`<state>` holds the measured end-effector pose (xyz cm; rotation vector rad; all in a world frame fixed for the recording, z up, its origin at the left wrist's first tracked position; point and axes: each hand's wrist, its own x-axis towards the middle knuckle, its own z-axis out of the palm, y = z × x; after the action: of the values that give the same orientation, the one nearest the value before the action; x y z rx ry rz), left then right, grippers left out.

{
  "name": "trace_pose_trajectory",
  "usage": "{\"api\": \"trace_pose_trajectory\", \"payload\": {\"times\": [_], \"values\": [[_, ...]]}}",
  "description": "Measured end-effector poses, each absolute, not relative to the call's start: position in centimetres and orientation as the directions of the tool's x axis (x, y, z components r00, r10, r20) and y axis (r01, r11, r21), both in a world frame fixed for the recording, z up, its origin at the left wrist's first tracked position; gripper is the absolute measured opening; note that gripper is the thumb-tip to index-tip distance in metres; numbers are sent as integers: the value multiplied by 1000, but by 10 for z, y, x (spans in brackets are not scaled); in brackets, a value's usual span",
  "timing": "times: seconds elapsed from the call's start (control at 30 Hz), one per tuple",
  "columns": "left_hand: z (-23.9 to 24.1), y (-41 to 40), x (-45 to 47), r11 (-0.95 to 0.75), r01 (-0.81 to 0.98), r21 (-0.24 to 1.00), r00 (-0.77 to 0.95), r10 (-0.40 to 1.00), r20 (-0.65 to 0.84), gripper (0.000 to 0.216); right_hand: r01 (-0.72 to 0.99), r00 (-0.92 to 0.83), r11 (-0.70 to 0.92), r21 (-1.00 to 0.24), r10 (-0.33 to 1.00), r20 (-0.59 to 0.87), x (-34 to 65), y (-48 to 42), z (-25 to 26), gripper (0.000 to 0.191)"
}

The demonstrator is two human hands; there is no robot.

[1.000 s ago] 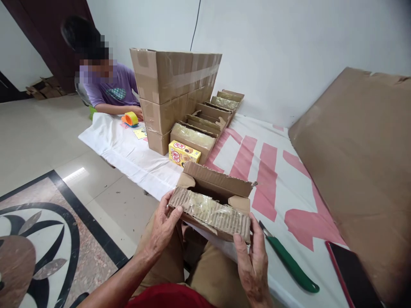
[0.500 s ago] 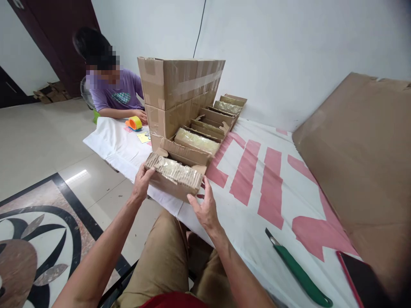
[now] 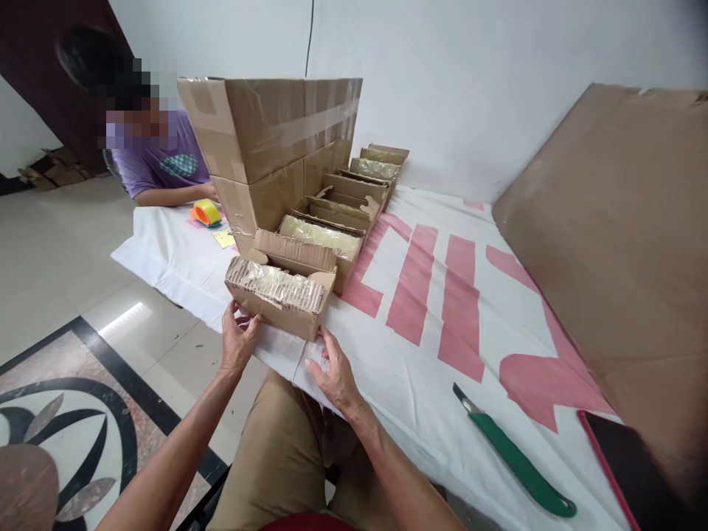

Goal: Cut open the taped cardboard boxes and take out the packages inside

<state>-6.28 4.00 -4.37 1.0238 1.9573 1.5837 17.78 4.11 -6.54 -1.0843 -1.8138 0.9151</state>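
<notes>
Left hand (image 3: 237, 343) spread at the box's front left lower corner, thumb and forefinger apart against the cardboard. Right hand (image 3: 336, 376) half spread by the front right lower corner, thumb clear of the box; cannot tell whether the fingertips touch. Cloth-covered table (image 3: 414, 383) below, white with pink patches. On it, a tall stack of taped cartons (image 3: 265, 129), with a row of open boxes (image 3: 343, 214) alongside. The open box (image 3: 276, 313) stands upright near the table's front edge, just before the row's nearest box. Body: plain brown, long and narrow. Back flap raised, ragged along its top; small end flaps turned up. Front strip has bare ridges, crossed by shiny, crinkled clear tape; shadowed gap behind. Green-handled knife (image 3: 514, 457) well apart, to the right.
</notes>
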Motion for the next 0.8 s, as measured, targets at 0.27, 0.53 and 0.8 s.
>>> {"api": "trace_pose_trajectory", "payload": {"times": [0.27, 0.53, 0.8], "values": [[-63, 45, -51, 70, 359, 931, -588, 791, 168, 76, 306, -277, 364, -880, 918, 284, 180, 41, -72, 65], [-93, 10, 9, 34, 712, 701, -407, 833, 374, 73, 359, -284, 386, -850, 912, 294, 177, 42, -78, 58], [-107, 11, 14, 11, 827, 562, -367, 768, 525, 69, 574, -380, 471, -670, 878, 292, 171, 31, -69, 58]]}}
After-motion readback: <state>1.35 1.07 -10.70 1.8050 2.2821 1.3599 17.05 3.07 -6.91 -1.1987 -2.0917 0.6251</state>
